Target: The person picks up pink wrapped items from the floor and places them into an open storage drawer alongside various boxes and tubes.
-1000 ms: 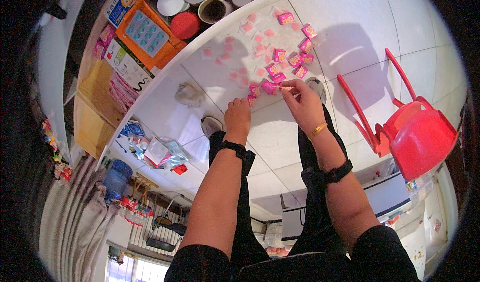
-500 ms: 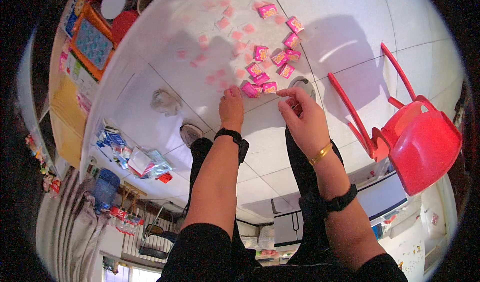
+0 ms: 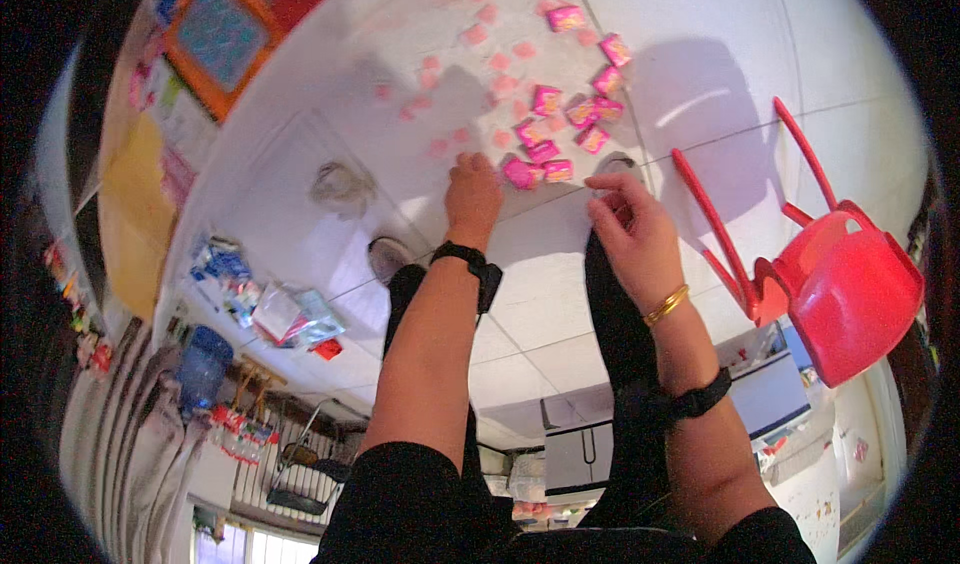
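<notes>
Several small bright pink packets (image 3: 547,101) lie in a loose cluster on the see-through tabletop (image 3: 300,134). To their left and beyond them are scattered pale pink pieces (image 3: 499,62), which look blurred. My left hand (image 3: 472,196) is low over the tabletop, left of the nearest packets, its fingers bent and held together. Whatever is under its fingertips is hidden. My right hand (image 3: 636,242) hovers to the right of the nearest packets. Its index finger and thumb are apart, the other fingers curl inward, and nothing shows between them.
On the right stands a red plastic chair (image 3: 850,284). An orange-framed tray (image 3: 222,39) and a yellow sheet (image 3: 140,219) are at the far left. A pile of plastic packages (image 3: 285,309) lies at the left, and a crumpled clear bag (image 3: 342,186) sits nearer the middle. My shoes show below the tabletop.
The view has shifted, so the packets appear a little further right and lower. My left hand keeps its fingers low by the packets; the right hand stays apart from them.
</notes>
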A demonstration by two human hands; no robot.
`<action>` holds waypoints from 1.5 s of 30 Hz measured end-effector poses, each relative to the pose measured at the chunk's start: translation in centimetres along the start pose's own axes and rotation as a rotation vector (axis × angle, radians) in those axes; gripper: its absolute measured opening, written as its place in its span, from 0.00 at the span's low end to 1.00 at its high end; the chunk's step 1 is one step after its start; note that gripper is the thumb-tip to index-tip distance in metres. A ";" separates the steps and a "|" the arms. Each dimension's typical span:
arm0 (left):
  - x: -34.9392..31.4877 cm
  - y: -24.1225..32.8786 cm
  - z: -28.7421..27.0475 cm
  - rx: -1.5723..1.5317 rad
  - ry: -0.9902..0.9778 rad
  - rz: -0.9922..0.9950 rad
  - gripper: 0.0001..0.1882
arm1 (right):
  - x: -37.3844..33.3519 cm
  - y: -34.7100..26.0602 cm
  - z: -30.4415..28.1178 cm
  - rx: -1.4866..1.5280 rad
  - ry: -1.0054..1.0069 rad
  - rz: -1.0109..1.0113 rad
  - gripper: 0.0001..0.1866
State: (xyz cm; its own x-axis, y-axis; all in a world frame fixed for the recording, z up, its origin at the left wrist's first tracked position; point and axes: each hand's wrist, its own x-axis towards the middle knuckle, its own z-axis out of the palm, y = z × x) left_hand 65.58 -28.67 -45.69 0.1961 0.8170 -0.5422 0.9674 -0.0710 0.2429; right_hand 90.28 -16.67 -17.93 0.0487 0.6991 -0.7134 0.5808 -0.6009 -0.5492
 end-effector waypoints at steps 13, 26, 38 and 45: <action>-10.2 -2.7 -43.7 -0.467 0.165 0.074 0.42 | -1.0 -10.5 4.3 0.044 -0.060 -0.047 0.15; -7.8 -19.4 -65.6 -0.504 0.538 -0.439 0.32 | 0.4 -15.3 5.8 0.036 -0.088 -0.018 0.14; 3.1 -37.8 -64.1 -0.904 0.358 -0.727 0.33 | 2.1 -16.4 8.9 0.009 -0.090 -0.055 0.14; 4.9 -39.5 -62.4 -0.977 0.339 -0.705 0.36 | 2.9 -17.6 10.0 0.028 -0.113 -0.048 0.15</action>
State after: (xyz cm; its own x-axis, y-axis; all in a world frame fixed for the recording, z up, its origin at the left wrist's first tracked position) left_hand 18.34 13.85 -7.75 -0.5073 0.6205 -0.5981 0.2935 0.7769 0.5570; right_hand 72.10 -7.95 -14.69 -0.0713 0.6798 -0.7299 0.5576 -0.5796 -0.5943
